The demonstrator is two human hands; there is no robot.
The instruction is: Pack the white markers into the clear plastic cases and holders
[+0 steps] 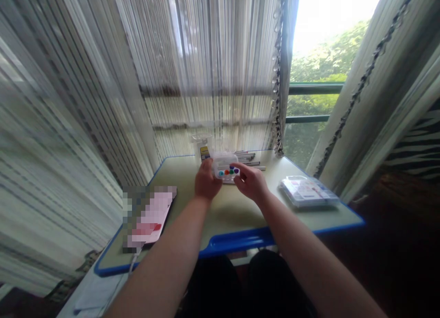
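Both hands hold a small clear plastic case [225, 167] with a row of coloured dots (blue, red, green, purple) over the far middle of a small desk [237, 212]. My left hand [206, 180] grips the case's left end with fingers curled round it. My right hand [250, 180] pinches its right end, thumb and fingers closed on it. The case is held just above the beige desktop.
Behind the case stand a clear container with a yellow label [203, 150] and several pens [249, 158]. A flat clear plastic pack [307, 191] lies at the right. A blurred-out device [149, 215] lies at the left. Curtains and a window surround the blue-edged desk.
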